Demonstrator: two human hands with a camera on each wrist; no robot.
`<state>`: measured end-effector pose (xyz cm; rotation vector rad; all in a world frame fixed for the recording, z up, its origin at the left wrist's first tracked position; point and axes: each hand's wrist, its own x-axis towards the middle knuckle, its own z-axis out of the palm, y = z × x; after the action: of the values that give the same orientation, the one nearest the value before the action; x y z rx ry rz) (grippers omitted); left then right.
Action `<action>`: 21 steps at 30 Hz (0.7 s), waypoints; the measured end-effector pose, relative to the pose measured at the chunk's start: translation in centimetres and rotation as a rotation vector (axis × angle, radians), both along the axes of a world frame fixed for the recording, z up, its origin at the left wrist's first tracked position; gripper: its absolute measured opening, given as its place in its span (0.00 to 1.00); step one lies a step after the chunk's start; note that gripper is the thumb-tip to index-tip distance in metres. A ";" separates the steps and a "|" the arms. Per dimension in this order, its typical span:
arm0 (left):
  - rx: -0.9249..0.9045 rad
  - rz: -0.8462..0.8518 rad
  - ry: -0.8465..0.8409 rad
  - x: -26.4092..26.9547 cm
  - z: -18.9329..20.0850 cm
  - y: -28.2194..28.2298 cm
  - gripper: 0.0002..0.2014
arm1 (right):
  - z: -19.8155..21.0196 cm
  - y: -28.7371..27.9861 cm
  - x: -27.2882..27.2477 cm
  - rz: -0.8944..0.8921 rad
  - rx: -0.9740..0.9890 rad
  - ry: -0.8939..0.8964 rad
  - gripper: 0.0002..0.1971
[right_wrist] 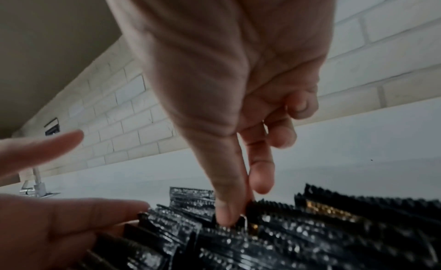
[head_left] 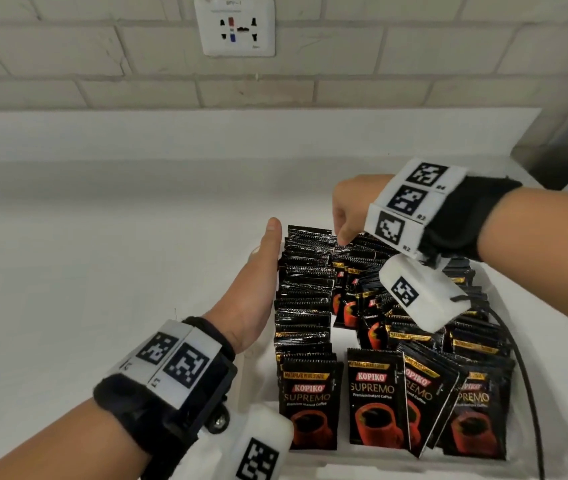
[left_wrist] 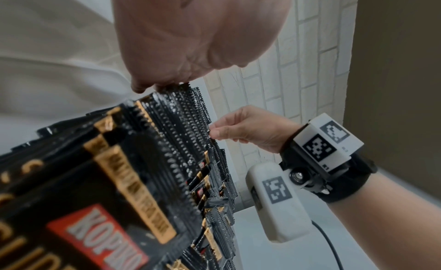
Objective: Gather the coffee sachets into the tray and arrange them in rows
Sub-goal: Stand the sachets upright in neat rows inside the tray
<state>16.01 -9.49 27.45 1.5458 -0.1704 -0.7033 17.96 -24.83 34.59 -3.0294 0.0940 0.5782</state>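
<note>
Head view: shallow white tray [head_left: 310, 460] on a white counter [head_left: 102, 254], packed with glossy black Kopiko coffee sachets [head_left: 376, 396] standing on edge. Left-hand row [head_left: 305, 299] runs straight away from the person, long axis front to back, serrated top edges up. Middle and right rows looser; several sachets lean or fan out near the front right.

Left hand [head_left: 258, 289]: flat, fingers straight and together, laid along the outer side of the left row as a stop. Holds nothing.

Right hand [head_left: 351, 209]: reached in from the right, thumb and forefinger pinching the top edge of one sachet [head_left: 339, 245] at the far end, at the seam between left and middle rows. Remaining fingers loosely curled. Left wrist view confirms the pinch on a serrated edge [left_wrist: 210, 131].

Key relation: pinched sachet lies directly under the right fingertips, just right of the braced row. Right hand is the nearer one. Judgement: next move seats or squares this sachet into line, pressing towards the left palm.

Obstacles: crowded neighbours on both sides; leaning middle-row sachets could tip. Black cable [head_left: 532, 393] trails past the tray's right edge. Wall socket [head_left: 234, 26] on white brick behind, well apart.
</note>
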 end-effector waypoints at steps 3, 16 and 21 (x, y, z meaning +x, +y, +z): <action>0.001 -0.018 -0.008 -0.2 0.2 -0.2 0.23 | -0.4 -0.1 1.1 -0.004 0.086 0.112 0.16; -0.085 -0.077 -0.011 0.2 -0.6 0.3 0.28 | -1.1 0.5 1.5 -0.080 0.284 0.055 0.04; -0.037 -0.041 -0.052 0.5 -0.5 0.1 0.26 | -0.3 0.2 0.8 -0.300 0.511 -0.125 0.17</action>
<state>16.49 -9.41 26.92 1.5295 -0.2534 -0.6892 18.74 -24.61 34.26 -2.4819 0.3322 0.3236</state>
